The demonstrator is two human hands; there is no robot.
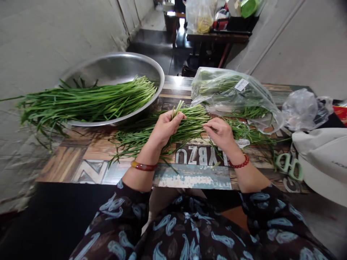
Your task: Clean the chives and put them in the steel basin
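My left hand (168,127) is closed around a few garlic chives (179,107), their pale cut ends sticking up past the thumb. Beneath and between my hands lies a loose pile of garlic chives (193,117) on the table, pale ends toward the right. My right hand (219,133) is pinched at the pale ends of that pile; whatever its fingertips grip is too small to make out. A large bunch of garlic chives (103,99) rests in a wide metal basin (121,59) at the left, the leaves hanging over its rim.
A clear plastic bag (260,97) with more greens lies behind my right hand. Farther right are a crumpled plastic bag (299,108), green-handled scissors (288,166) and a white cap (322,159). Scattered leaves lie on the patterned table (192,177). Another table (217,38) stands beyond.
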